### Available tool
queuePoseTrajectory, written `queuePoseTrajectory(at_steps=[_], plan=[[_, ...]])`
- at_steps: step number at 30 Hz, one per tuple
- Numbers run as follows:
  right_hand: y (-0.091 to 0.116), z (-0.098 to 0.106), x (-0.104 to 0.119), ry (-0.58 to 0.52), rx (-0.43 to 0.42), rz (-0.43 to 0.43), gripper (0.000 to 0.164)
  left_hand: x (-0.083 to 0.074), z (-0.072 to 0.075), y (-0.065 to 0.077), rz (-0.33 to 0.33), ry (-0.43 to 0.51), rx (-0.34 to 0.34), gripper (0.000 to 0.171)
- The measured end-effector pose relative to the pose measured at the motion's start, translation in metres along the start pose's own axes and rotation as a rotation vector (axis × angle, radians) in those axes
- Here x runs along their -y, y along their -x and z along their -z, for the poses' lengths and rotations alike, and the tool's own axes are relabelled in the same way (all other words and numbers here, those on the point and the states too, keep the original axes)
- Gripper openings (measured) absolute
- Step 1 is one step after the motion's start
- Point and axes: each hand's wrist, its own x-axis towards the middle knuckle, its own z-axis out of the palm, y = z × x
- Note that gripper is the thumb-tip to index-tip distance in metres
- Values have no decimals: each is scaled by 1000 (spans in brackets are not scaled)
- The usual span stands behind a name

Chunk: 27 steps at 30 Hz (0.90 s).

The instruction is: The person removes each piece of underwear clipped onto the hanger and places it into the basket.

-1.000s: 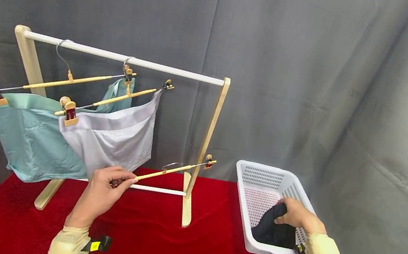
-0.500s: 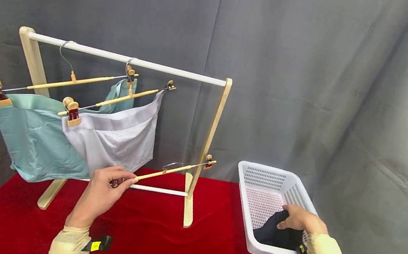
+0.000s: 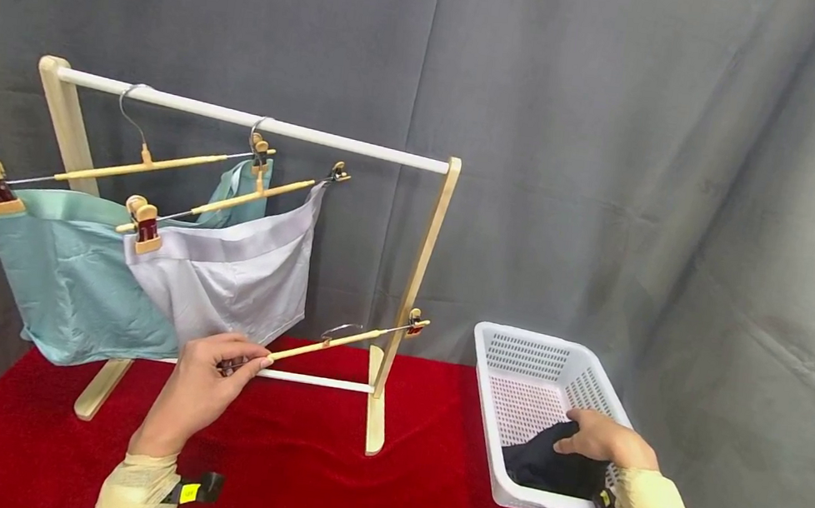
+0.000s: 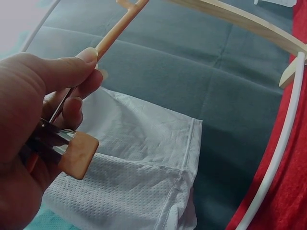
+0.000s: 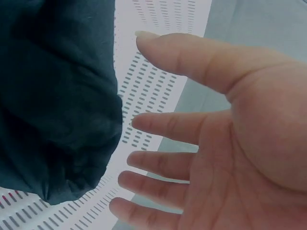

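Note:
My left hand [image 3: 208, 378] pinches a wooden clip hanger [image 3: 306, 349] near its left end, thumb against the fingers on the rod. One clip [image 4: 79, 153] shows by the palm in the left wrist view; the other clip [image 3: 415, 323] is at the far right end, with no cloth in it. My right hand [image 3: 601, 439] is over the white basket [image 3: 489, 431], fingers apart and holding nothing. A dark cloth garment [image 5: 57, 105] lies in the basket, and in the right wrist view a gap shows between it and the fingertips.
A wooden rack with a white rail [image 3: 359, 145] stands behind the left hand. Two hangers on it carry teal shorts [image 3: 65, 274] and pale lilac shorts [image 3: 240, 268]. Red cloth [image 3: 292, 475] covers the table, and grey curtains [image 3: 557, 137] hang behind.
My right hand has let go of the dark garment, which has sunk lower in the basket. The left hand has stayed nearly still on the hanger.

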Motion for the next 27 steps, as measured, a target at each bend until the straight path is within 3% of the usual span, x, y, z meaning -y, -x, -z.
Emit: queuePoseTrajectory(at_steps=[7, 15, 21, 27], plan=[[2, 6, 8, -81, -14, 28, 63, 4, 5, 4, -10, -8, 15, 12], [2, 9, 23, -173, -180, 160, 58, -7, 16, 4, -61, -69, 17, 16], [-5, 11, 55, -207, -382, 281, 61, -15, 31, 5, -68, -100, -22, 20], [-10, 20, 98, -320, -472, 394, 60, -24, 40, 7, -63, -106, -63, 19]])
